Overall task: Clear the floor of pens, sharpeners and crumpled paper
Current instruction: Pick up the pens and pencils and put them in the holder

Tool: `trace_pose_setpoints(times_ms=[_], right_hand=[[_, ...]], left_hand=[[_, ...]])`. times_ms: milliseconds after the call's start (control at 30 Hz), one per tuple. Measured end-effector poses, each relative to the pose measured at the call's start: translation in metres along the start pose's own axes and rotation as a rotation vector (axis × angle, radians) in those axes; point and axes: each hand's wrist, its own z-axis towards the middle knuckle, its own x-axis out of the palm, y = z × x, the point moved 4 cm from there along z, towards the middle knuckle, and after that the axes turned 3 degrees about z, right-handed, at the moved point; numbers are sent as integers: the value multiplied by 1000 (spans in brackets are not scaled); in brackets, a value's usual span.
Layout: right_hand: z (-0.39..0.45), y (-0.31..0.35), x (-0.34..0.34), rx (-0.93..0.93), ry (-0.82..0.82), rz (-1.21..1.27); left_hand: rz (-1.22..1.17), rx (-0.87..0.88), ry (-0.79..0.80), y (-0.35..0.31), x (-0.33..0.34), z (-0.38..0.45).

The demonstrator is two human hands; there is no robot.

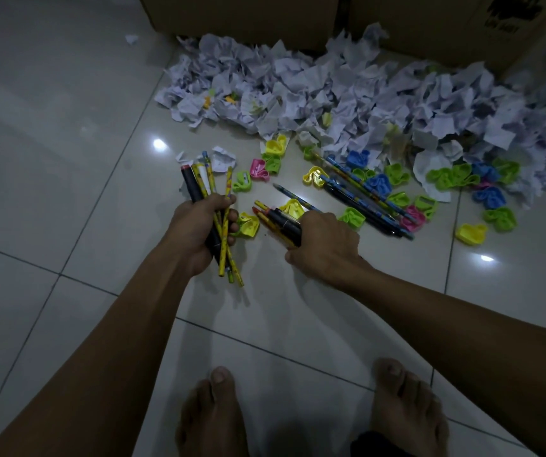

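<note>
My left hand (199, 230) grips a bundle of pens and pencils (204, 181), yellow ones and a black marker, held upright above the tiled floor. My right hand (322, 247) holds a second bunch of pens (278, 219) low at the floor, their tips pointing up-left. More pens (360, 196) lie on the tiles to the right, among several plastic sharpeners (397, 174) in green, blue, yellow and pink. A wide heap of crumpled paper (331, 90) runs along the back.
Two cardboard boxes (248, 18) stand behind the paper heap. My bare feet (212, 413) are at the bottom of the view. A small paper scrap (131, 38) lies apart at the far left. Glossy tiled floor (50, 192) stretches to the left.
</note>
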Motion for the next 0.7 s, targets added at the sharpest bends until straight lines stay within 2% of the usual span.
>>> trace_pose_setpoints(times_ms=[200,500,700], right_hand=[[-4,9,-1,-64,-42,-75],[-13,14,2,-60,95,-140],[-5,7,-2,-87,176,-98]], left_hand=[[-19,-1,-6,-6,-7,3],[-73,2,22,-9,-5,2],[-85,84,38,-16,6,1]])
